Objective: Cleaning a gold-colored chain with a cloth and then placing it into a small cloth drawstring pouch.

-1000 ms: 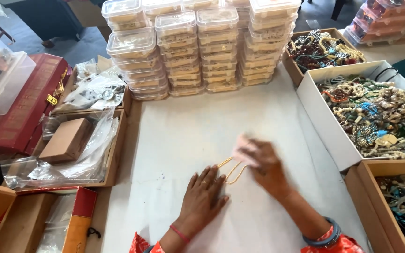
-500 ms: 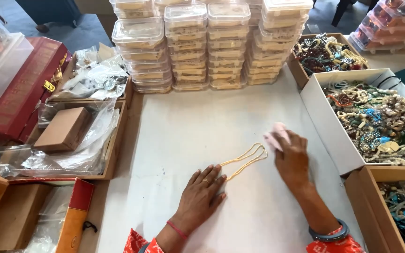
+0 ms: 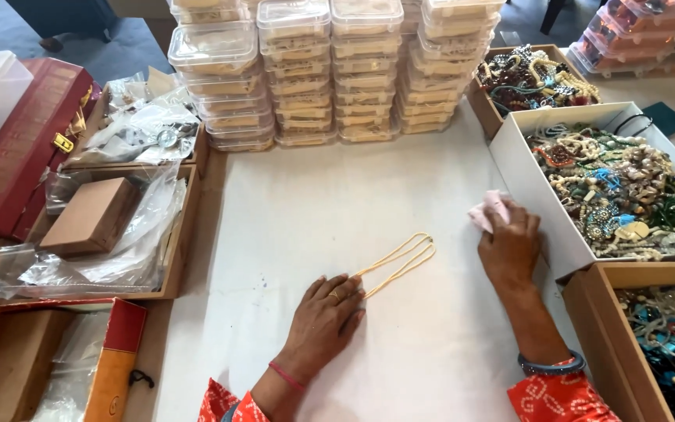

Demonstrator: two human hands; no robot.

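Right now the left hand lies flat on the white table cover, fingers spread, and its fingertips press down the near end of a thin gold chain. The chain runs long and slanted, up and to the right, away from that hand. The right hand rests beside the white box of beads, closed on a small pink cloth, I think. It is near the chain's far loop but not touching it.
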